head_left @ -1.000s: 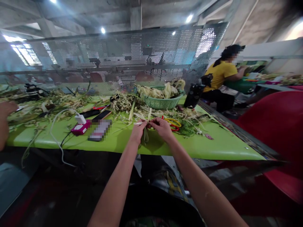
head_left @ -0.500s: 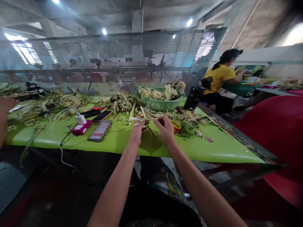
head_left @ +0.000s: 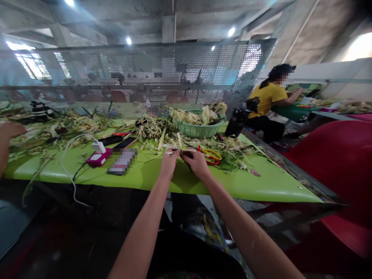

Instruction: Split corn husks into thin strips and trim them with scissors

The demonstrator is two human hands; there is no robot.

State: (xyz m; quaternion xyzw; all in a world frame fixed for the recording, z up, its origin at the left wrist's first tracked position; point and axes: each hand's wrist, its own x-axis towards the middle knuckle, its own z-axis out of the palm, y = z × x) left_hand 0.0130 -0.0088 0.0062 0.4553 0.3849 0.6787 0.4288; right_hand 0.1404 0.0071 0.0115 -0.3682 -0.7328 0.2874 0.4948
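Over the green table, my left hand (head_left: 169,162) is closed, pinching pale, husk-like plant strips (head_left: 179,142) between thumb and fingers. My right hand (head_left: 198,163) meets it fingertip to fingertip, also closed on the strips; one end sticks upward and others lie crosswise. How the strips cross under the fingertips is hidden. Just right of my right hand lie scissors (head_left: 215,156) with yellow and red handles, among green stems and leaf scraps (head_left: 232,162). Behind my hands stands a green plastic basket (head_left: 200,131) heaped with pale, dry husks (head_left: 205,115).
Left of my hands are a phone (head_left: 122,162), a dark phone (head_left: 125,143) and a magenta power block (head_left: 99,158) with a white cable. A black bottle-like object (head_left: 236,123) stands right of the basket. Another person's hand (head_left: 11,130) enters at left. A person in yellow (head_left: 269,95) sits beyond red chairs (head_left: 334,155).
My hands have drawn closer together, the right one moving left. The strip's end now points straighter up, and the green piece hanging below no longer shows. More of the scissors is visible.
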